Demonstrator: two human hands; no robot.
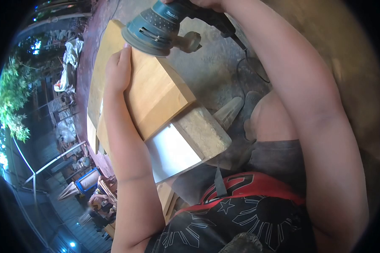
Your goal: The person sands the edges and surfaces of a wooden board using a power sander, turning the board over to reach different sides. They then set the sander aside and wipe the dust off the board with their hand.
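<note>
My right hand [211,3], partly cut off by the top edge of the view, is closed around the top of a teal orbital sander [152,31]. The sander's round pad rests at the far end of a light wooden board [156,90], tilted a little. With my left hand [119,69] I grip the long left edge of this board; the thumb lies close to the sander pad and the other fingers are mostly hidden. Under the board is a white panel [173,147] beside a worn, pale block [204,133]. Another wooden piece [107,46] stands along the left.
The sander's dark cord [245,63] trails over the stained floor [211,71] near my bare knee [276,118]. At the far left are a white cloth heap [69,63], a blue-framed object [88,179], a person [99,206] and green foliage [12,97].
</note>
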